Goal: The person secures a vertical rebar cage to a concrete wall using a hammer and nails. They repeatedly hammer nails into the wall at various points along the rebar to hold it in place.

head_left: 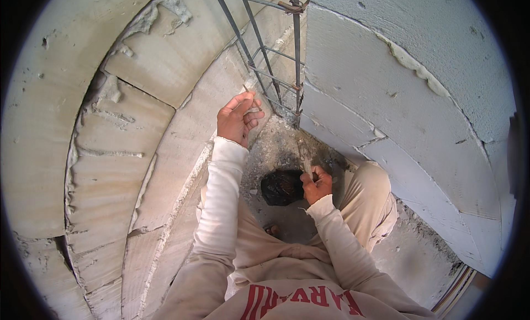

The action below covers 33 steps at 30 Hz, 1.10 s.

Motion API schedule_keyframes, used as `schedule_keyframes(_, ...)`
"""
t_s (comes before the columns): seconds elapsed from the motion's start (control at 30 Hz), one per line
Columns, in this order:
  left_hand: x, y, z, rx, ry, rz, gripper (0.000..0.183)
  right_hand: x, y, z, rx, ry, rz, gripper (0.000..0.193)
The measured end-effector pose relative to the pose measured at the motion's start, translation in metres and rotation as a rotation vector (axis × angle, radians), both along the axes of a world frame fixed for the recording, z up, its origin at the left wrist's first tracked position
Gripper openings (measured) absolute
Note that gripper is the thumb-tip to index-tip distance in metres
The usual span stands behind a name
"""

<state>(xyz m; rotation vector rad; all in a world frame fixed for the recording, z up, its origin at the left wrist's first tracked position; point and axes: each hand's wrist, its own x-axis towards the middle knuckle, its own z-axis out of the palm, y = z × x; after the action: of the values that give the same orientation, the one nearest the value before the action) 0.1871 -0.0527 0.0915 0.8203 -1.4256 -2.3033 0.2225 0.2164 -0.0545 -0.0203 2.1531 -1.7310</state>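
My left hand (236, 120) is raised beside the rebar cage (297, 49), pinching a short thin piece of wire (255, 102) between thumb and fingers. Lower and to the right, my right hand (316, 185) is wrapped round the pale handles of a hand tool (304, 154). Its rusty head points up toward the foot of the cage; it looks like pincers, though the jaws are hard to make out. Just left of that hand, a black plastic bag (274, 188) lies open on the floor with thin brown wires inside.
Pale block walls with rough mortar joints, the left wall (149, 176) and the right wall (397, 94), meet in a tight corner. Upright bars with tied cross links stand there. Gritty rubble (273, 135) covers the corner floor. My bent knee (369, 190) is close to the right wall.
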Motion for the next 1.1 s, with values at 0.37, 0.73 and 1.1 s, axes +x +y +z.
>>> schedule_keyframes(0.37, -0.057, 0.014, 0.117, -0.06, 0.255, 0.049, 0.036, 0.03, 0.0, 0.031, -0.151, 0.025, 0.169, 0.01)
schedule_keyframes(0.73, -0.062, 0.023, 0.151, 0.063, 0.377, 0.062, 0.026, 0.028, -0.009, 0.036, -0.151, 0.103, 0.148, 0.018)
schedule_keyframes(1.1, -0.078, -0.007, 0.159, 0.169, 0.4, 0.225, 0.022, 0.001, -0.027, 0.124, -0.361, 0.2, 0.123, 0.021)
